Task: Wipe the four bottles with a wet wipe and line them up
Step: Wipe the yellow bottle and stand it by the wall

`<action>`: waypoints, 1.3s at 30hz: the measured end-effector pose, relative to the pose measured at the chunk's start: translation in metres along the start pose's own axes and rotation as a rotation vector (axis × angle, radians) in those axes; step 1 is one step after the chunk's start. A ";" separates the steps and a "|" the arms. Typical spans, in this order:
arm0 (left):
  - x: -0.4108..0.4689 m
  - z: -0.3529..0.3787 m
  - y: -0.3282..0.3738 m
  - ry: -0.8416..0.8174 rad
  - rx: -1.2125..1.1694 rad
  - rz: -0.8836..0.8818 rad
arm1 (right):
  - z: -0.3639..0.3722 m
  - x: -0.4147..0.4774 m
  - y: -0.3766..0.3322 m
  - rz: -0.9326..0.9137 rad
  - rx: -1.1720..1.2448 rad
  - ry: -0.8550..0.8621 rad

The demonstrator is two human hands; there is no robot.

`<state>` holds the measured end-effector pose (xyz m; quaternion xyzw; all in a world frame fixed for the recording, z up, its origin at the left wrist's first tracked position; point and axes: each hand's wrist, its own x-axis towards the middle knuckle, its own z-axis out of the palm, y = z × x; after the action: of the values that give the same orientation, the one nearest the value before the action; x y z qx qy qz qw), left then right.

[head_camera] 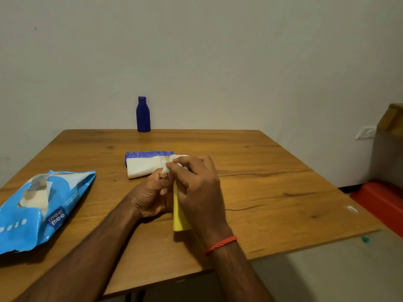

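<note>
In the head view, a yellow bottle is held low over the wooden table, its base pointing toward the person, presumably so that its upper end can be reached. The left hand is closed around the bottle from the side to steady it, while the right hand is wrapped over the top with a white wet wipe pinched in its fingertips and pressed to the bottle's far end. How much of the bottle is covered by the wipe cannot be told. Just beyond the hands, a white bottle and a purple bottle are lying on their sides, touching, apparently awaiting their turn. A dark blue bottle is stood upright at the far edge by the wall, perhaps as the start of the line. The opened wipes packet is left at the near left, within reach.
</note>
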<state>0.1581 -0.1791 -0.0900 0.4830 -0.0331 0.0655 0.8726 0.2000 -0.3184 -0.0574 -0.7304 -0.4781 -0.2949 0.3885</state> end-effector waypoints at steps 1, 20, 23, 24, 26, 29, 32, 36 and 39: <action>0.000 -0.001 0.001 -0.003 0.002 0.000 | 0.001 -0.001 0.001 0.007 0.008 -0.006; 0.006 -0.008 0.005 0.010 -0.052 -0.067 | -0.010 0.003 0.043 0.089 0.099 -0.218; 0.006 -0.010 0.005 -0.006 0.029 -0.095 | 0.000 0.022 0.047 0.118 0.110 -0.095; 0.006 -0.011 0.005 -0.016 0.048 -0.099 | 0.002 0.023 0.046 0.127 0.108 -0.071; 0.008 -0.014 0.004 -0.021 0.060 -0.104 | 0.006 0.016 0.043 0.157 0.094 -0.047; 0.009 -0.016 0.005 -0.028 0.072 -0.099 | 0.008 -0.011 0.039 0.253 0.116 -0.039; 0.009 -0.018 0.004 -0.042 0.054 -0.096 | 0.001 -0.046 0.035 0.269 0.092 -0.088; 0.010 -0.017 0.004 -0.049 0.042 -0.103 | -0.019 -0.070 0.037 0.233 0.061 -0.284; 0.011 -0.016 0.004 -0.044 0.050 -0.102 | -0.031 -0.064 0.045 0.183 0.072 -0.429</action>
<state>0.1687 -0.1619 -0.0937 0.5071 -0.0259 0.0110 0.8614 0.2168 -0.3854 -0.1056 -0.8022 -0.4918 -0.0793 0.3291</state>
